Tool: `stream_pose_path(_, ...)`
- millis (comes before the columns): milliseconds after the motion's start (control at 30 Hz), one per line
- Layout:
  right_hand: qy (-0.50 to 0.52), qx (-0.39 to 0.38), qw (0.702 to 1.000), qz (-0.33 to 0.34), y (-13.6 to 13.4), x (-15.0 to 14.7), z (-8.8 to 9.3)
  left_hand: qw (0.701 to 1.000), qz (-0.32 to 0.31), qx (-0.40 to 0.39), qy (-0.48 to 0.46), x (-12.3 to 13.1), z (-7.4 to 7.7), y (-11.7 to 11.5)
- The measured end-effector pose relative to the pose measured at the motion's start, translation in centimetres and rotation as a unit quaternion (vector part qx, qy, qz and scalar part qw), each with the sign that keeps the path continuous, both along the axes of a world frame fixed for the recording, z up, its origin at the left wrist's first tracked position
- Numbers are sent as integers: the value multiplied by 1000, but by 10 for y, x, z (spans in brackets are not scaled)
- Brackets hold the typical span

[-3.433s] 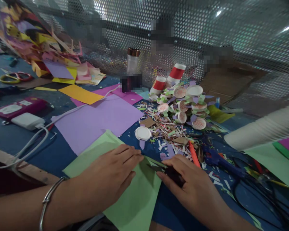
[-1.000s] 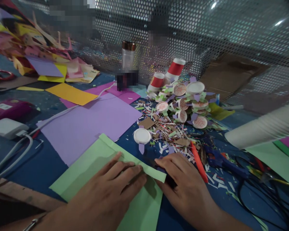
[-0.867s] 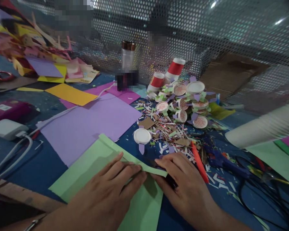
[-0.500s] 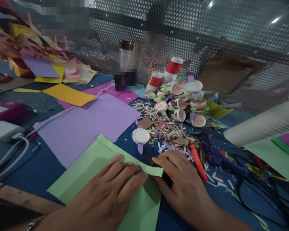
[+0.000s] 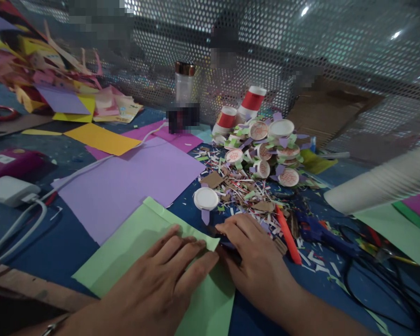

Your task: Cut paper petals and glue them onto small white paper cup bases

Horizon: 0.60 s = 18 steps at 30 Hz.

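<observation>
A light green sheet of paper [image 5: 126, 252] lies at a slant in front of me, its far edge folded into a narrow strip. Flat across it rests my left hand [image 5: 175, 270], fingers stretched out and pressing near the strip. My right hand [image 5: 255, 261] is closed at the strip's right end, around dark scissors [image 5: 215, 231]. Most of the scissors is hidden by my fingers. Just beyond the hands sits a small white paper disc piece [image 5: 206, 199] with a purple tab hanging down.
Purple paper [image 5: 133, 182] lies at left, near a white adapter [image 5: 12, 190] with cable. Paper scraps [image 5: 245, 191] spread before a heap of cup-bottom pieces [image 5: 264, 151]. At right are a red-orange pen-like tool [image 5: 287, 235], a blue glue gun [image 5: 325, 233] and stacked paper cups [image 5: 381, 179].
The green strip's free end has become shorter and now stops by my left fingertips. My right hand has shifted slightly left. The left hand stays almost in place.
</observation>
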State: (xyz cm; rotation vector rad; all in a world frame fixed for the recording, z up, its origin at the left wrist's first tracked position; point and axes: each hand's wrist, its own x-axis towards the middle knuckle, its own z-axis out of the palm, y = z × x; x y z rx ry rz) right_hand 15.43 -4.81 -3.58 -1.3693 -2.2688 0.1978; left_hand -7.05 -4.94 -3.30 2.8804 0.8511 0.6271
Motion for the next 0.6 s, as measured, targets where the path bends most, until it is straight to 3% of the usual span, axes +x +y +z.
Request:
stream_pose_path(300, 7, -19, 999, 25, 1, 0, 2, 1000, 1, 0, 12, -1, 3, -1)
stream_pose_path(600, -30, 16, 999, 39, 2, 3, 3, 999, 1, -29, 30, 0, 3, 1)
